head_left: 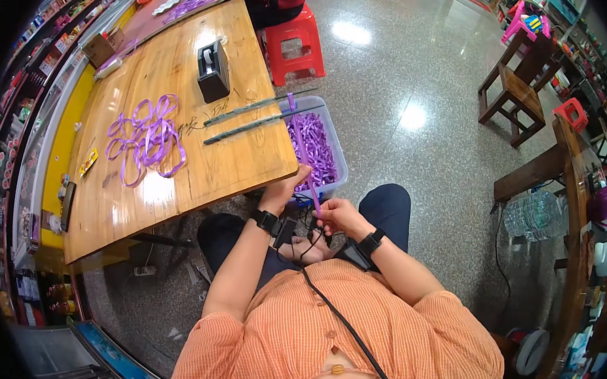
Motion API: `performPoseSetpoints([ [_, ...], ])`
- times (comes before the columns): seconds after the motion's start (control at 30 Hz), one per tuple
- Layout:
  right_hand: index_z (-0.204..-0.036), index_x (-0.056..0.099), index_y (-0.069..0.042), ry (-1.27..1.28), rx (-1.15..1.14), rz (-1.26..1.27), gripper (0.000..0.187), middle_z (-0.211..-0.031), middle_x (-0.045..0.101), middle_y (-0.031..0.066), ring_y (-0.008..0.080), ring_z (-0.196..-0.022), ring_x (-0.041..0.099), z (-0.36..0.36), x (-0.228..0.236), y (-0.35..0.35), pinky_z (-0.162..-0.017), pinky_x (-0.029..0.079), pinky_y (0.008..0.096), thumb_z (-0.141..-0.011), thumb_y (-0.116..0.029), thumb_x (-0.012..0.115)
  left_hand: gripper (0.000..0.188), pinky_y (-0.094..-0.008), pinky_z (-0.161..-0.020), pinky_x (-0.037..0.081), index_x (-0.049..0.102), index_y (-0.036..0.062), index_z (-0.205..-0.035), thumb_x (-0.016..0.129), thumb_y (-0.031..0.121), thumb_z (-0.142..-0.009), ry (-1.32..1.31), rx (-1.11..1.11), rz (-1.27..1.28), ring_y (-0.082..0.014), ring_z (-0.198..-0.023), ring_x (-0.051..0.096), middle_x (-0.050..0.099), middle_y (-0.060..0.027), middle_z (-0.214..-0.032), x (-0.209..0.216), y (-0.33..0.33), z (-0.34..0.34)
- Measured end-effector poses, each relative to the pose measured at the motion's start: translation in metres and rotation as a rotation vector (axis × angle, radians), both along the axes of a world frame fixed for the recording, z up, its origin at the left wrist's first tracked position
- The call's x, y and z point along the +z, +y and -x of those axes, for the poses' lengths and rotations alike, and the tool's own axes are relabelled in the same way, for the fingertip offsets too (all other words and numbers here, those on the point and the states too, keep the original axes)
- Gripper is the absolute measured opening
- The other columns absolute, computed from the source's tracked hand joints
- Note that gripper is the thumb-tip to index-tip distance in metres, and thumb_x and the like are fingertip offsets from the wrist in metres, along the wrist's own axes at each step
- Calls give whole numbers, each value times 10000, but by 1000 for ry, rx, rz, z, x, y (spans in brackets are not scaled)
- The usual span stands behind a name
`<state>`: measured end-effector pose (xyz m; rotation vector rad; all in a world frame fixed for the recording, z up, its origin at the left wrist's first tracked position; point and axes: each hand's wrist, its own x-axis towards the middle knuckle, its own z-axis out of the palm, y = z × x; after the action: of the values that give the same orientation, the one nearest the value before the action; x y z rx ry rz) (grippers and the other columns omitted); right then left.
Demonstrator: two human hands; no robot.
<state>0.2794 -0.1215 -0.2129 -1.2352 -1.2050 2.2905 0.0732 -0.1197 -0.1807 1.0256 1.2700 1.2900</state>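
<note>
A narrow purple ribbon (315, 196) runs between my two hands, just off the near right corner of the wooden table. My left hand (284, 193) is closed on its upper part beside the table corner. Lower down, my right hand (346, 219) pinches the ribbon's near end above my lap. Beyond my hands stands a clear plastic bin (340, 151) filled with many small folded purple ribbon pieces (320, 145). Two dark thin rods (242, 129) lie on the table, their ends reaching out over the bin. Purple ribbon also shows near the rod ends.
On the wooden table (223, 167) lie loose purple ribbon loops (147, 145) and a black tape dispenser (214, 72). A person sits on a red stool (295, 46) beyond. Black cables hang by my hands. At the right are a wooden chair (520, 83) and a large clear bottle (537, 215).
</note>
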Motion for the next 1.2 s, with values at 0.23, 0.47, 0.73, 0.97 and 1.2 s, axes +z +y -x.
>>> performPoseSetpoints([
  [0.23, -902, 605, -55, 30, -8, 39, 135, -731, 655, 17, 98, -518, 594, 2, -4, 2, -470, 505, 239, -955, -167, 657, 235, -249, -727, 492, 715, -14, -947, 736, 215, -897, 298, -196, 43, -67, -816, 600, 691, -4, -908, -7, -13, -3],
  [0.47, -923, 599, -55, 72, -66, 33, 123, -731, 657, 27, 107, -531, 602, -1, -16, 1, -478, 520, 253, -957, -161, 651, 223, -291, -718, 508, 709, -20, -897, 757, 191, -845, 575, -267, -78, -140, -800, 650, 693, -64, -851, -22, -37, -14],
  [0.73, -917, 597, -50, 62, -51, 32, 125, -712, 648, 28, 101, -527, 590, 2, 3, 0, -482, 508, 243, -966, -158, 637, 229, -282, -690, 490, 727, -5, -868, 736, 223, -884, 429, -5, -120, -130, -748, 632, 689, -61, -799, 0, -2, -8],
  [0.97, -1046, 634, -42, -83, -38, -277, 234, -808, 647, 17, 98, -611, 595, -3, 1, 9, -519, 514, 255, -914, -216, 716, 283, -334, -674, 493, 729, 29, -811, 765, 307, -856, 681, 314, -424, -173, -671, 622, 690, -44, -748, 52, 23, -12],
  [1.2, -1081, 669, -25, 142, -262, -734, 242, -880, 672, 5, 69, -759, 607, 27, 80, 74, -618, 489, 213, -938, -220, 683, 247, -314, -656, 487, 715, 38, -786, 764, 264, -871, 568, 288, -429, -152, -685, 613, 687, -45, -748, 42, 25, -5],
])
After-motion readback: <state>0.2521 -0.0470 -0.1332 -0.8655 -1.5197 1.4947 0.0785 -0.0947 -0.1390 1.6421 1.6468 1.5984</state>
